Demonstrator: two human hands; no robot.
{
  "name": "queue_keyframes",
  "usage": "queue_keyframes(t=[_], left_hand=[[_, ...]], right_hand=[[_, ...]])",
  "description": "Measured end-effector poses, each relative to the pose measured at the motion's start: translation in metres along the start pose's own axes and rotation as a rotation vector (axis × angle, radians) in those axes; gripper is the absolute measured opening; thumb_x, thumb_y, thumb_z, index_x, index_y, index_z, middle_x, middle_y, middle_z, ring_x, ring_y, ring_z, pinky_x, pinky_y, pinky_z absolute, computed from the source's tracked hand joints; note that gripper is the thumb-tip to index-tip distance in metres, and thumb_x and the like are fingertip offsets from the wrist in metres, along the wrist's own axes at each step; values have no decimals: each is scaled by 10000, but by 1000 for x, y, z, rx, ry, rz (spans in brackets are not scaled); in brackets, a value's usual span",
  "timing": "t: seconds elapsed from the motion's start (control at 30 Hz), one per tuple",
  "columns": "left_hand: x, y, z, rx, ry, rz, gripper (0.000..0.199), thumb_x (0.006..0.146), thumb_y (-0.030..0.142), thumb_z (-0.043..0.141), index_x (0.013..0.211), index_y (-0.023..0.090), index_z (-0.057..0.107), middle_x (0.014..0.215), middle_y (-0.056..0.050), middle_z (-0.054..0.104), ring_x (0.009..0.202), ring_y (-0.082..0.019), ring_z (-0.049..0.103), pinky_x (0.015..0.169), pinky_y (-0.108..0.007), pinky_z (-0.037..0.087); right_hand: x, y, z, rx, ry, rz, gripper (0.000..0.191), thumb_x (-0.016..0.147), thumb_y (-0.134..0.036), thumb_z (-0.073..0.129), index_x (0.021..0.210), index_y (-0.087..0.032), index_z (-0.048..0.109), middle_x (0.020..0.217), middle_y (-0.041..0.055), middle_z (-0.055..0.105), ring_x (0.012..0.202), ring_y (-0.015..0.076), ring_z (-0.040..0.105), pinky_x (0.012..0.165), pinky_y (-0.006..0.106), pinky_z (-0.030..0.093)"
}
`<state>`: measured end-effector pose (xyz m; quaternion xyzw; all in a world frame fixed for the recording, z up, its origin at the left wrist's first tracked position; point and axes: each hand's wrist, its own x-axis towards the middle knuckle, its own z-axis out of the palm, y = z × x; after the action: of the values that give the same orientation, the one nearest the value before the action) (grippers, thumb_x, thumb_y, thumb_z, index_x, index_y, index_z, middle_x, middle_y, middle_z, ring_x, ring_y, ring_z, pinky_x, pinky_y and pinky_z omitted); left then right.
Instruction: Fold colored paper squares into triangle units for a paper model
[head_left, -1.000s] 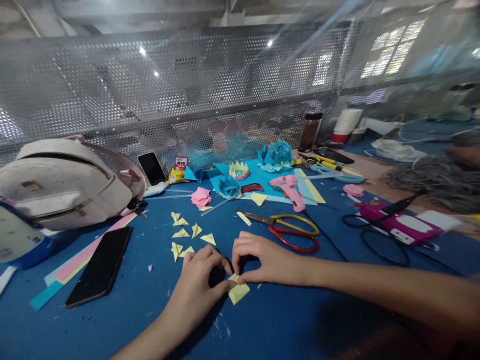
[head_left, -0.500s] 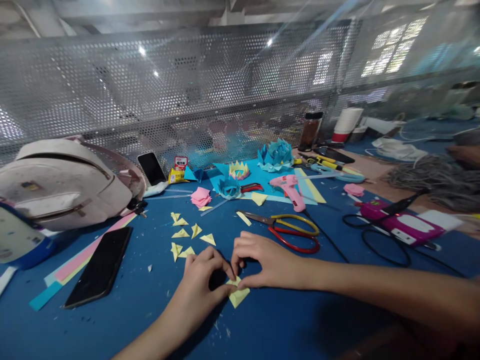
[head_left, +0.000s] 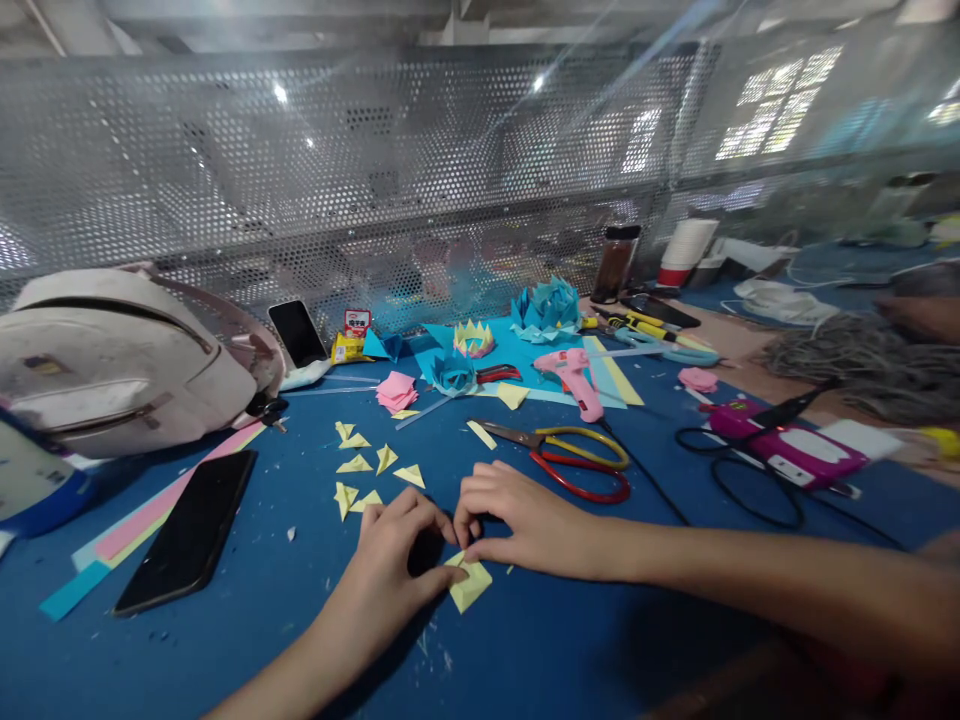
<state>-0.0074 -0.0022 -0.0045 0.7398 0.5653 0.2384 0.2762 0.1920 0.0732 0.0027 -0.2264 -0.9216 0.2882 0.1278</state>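
A small piece of yellow paper [head_left: 470, 587], partly folded, lies on the blue table between my hands. My left hand [head_left: 405, 550] pinches its left edge, thumb on top and fingers curled behind. From the right, my right hand [head_left: 517, 525] grips the paper's upper edge between thumb and curled fingers. Several folded yellow paper triangles [head_left: 355, 464] lie just beyond my left hand. Scissors [head_left: 570, 455] with one yellow and one red handle rest beyond my right hand, near a narrow yellow strip [head_left: 481, 434].
A pink glue gun [head_left: 574, 378], blue paper flowers [head_left: 547, 310] and pink paper squares [head_left: 396, 391] lie farther back. At left are a phone [head_left: 187, 530] and a pale backpack [head_left: 112, 360]. A purple device [head_left: 784, 440] with a black cable sits right, before a perforated metal screen [head_left: 420, 180].
The view has shifted slightly, so everything sits a little farther left. Both hands stay at the yellow paper, and more of its upper part shows between the thumbs.
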Motion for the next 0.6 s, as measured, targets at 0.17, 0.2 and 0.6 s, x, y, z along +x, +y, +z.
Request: queue_keyframes(t=[0.17, 0.2, 0.6], left_hand=[[2, -2, 1, -20, -3, -6, 142, 829, 210, 744, 737, 209, 637, 803, 32, 665, 772, -173, 577, 791, -330, 301], [2, -3, 1, -28, 7, -12, 160, 845, 228, 723, 718, 207, 627, 751, 37, 659, 728, -165, 565, 772, -325, 306], [-1, -6, 3, -126, 137, -70, 200, 857, 376, 645, 726, 226, 629, 739, 34, 675, 737, -183, 571, 796, -340, 288]], right_hand=[[-2, -3, -3, 107, 34, -20, 113, 882, -250, 759, 852, -185, 671, 856, -12, 652, 897, 167, 562, 815, 275, 385], [-2, -4, -4, 151, 43, -2, 117, 890, -274, 750, 882, -185, 676, 870, -6, 652, 880, 162, 570, 793, 265, 399], [-1, 2, 0, 170, 63, 145, 129, 791, -292, 829, 798, -200, 738, 742, -21, 597, 743, 130, 557, 632, 220, 358]])
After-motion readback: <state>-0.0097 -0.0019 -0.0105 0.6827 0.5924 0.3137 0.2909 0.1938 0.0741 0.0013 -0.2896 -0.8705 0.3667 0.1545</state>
